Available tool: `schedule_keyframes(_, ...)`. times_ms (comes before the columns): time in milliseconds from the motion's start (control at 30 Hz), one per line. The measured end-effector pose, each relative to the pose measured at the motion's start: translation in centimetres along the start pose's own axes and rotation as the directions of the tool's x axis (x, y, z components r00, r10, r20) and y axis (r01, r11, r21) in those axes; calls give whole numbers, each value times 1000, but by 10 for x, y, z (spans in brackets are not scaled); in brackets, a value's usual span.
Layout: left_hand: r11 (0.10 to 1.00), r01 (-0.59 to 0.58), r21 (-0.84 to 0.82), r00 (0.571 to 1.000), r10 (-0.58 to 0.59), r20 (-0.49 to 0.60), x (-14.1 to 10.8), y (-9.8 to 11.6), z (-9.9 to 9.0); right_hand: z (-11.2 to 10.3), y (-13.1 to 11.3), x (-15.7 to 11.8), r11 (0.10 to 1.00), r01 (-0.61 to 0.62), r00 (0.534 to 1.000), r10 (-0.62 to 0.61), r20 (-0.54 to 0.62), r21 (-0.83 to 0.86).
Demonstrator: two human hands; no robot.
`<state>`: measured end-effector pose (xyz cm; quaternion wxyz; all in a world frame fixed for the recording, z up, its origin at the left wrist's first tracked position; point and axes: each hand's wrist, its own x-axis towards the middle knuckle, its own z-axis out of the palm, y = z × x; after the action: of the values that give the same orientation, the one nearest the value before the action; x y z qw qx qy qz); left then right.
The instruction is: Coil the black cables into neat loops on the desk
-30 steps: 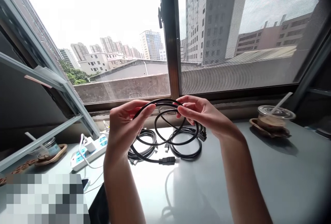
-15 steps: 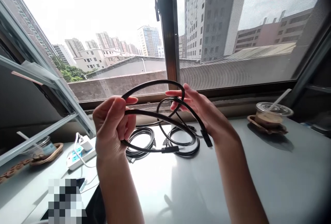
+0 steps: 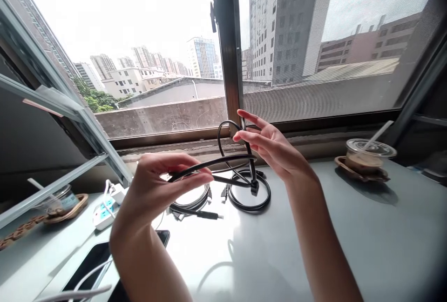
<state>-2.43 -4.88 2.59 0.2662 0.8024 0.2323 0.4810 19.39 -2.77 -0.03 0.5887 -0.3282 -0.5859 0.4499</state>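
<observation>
A thick black cable (image 3: pixel 223 158) hangs in loose loops above the table, one plug low beside my left hand and another near the middle. My left hand (image 3: pixel 167 178) is wrapped round the cable loops, thumb stretched along them. My right hand (image 3: pixel 270 146) has its fingers spread, with the cable running by its fingertips; whether they grip it is hard to tell, but the thumb and index finger are apart. On the table behind lie two coiled black cables, the right coil (image 3: pixel 267 199) and the left coil (image 3: pixel 202 199), partly hidden by my left hand.
A lidded cup (image 3: pixel 365 157) with a straw stands at the right, another cup (image 3: pixel 64 199) at the far left. A white power strip (image 3: pixel 103 213), white cords and a dark phone (image 3: pixel 87 265) lie left. The window frame (image 3: pixel 228 60) rises behind the table (image 3: pixel 349 246).
My left hand has turned over and its fingers now point right. The held loops have flattened and dropped. My right hand's fingers have spread, and the plug near it has swung left.
</observation>
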Motion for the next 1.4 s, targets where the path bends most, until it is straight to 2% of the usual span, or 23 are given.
schedule_keyframes(100, 984, 87, 157, 994, -74, -84, 2, -2, 1, 2, 0, 2, 1000, 24, 995, -23, -100, 7)
schedule_keyframes(167, 973, 116, 201, 991, -101, -82, 3, -2, 3, 4, 1, 3, 999, 49, 980, -47, -192, 5)
schedule_keyframes(233, 969, 125, 212, 992, -119, -39, 4, -3, 5, 4, 2, 4, 997, 71, 966, -66, -249, 9)
schedule_keyframes(333, 967, 186, 172, 970, -208, 122, 4, -4, 6, 4, 6, 5, 992, 117, 953, -99, -285, 45)
schedule_keyframes(400, 949, 277, 149, 910, -309, 275, 4, -3, 6, 2, 8, 7, 982, 140, 944, -94, -316, 125)
schedule_keyframes(500, 904, 380, 198, 769, -427, 475, 3, 0, 7, -3, 9, 10, 929, 163, 932, -34, -362, 331)
schedule_keyframes(600, 902, 350, 253, 674, -430, 601, 3, 4, 10, -18, 7, 12, 854, 150, 949, 17, -315, 498)
schedule_keyframes(700, 929, 272, 250, 630, -368, 684, 2, 7, 11, -37, 6, 14, 842, 94, 978, 21, -206, 531)
schedule_keyframes(767, 940, 264, 214, 628, -336, 702, 1, 9, 10, -47, 6, 14, 862, 64, 987, 19, -159, 502)
schedule_keyframes(833, 937, 309, 162, 635, -330, 699, -1, 10, 8, -51, 7, 14, 872, 46, 989, 31, -147, 488)
schedule_keyframes(867, 934, 331, 135, 661, -332, 673, -2, 10, 6, -50, 7, 13, 872, 49, 987, 34, -159, 488)
schedule_keyframes(900, 934, 339, 115, 713, -335, 616, -2, 9, 6, -49, 6, 12, 876, 52, 984, 37, -175, 480)
schedule_keyframes(933, 942, 322, 97, 792, -325, 516, -3, 8, 5, -47, 6, 9, 891, 44, 982, 43, -182, 451)
schedule_keyframes(967, 956, 281, 84, 879, -291, 376, -2, 6, 5, -44, 5, 7, 920, 22, 983, 52, -176, 392)
schedule_keyframes(1000, 970, 231, 79, 945, -243, 217, -1, 3, 5, -42, 5, 4, 951, -16, 986, 67, -155, 308)
schedule_keyframes(1033, 980, 183, 77, 979, -189, 73, 1, 0, 6, -39, 4, 2, 976, -62, 988, 90, -127, 211)
schedule_keyframes(1067, 987, 144, 70, 989, -142, -36, 4, -3, 7, -37, 4, 0, 987, -107, 989, 118, -94, 118)
schedule_keyframes(1133, 994, 100, 40, 986, -93, -141, 9, -8, 9, -33, 5, -2, 988, -156, 987, 156, -34, -6)
schedule_keyframes(1200, 994, 112, 3, 990, -111, -89, 12, -10, 11, -30, 7, -2, 989, -140, 989, 142, 35, -51)
schedule_keyframes(1300, 980, 194, -42, 973, -187, 134, 13, -6, 16, -23, 10, 1, 996, -58, 991, 65, 117, -61)
schedule_keyframes(1400, 970, 243, 16, 920, -236, 312, 13, 0, 31, -12, 13, 5, 999, 35, 999, -36, 36, 27)
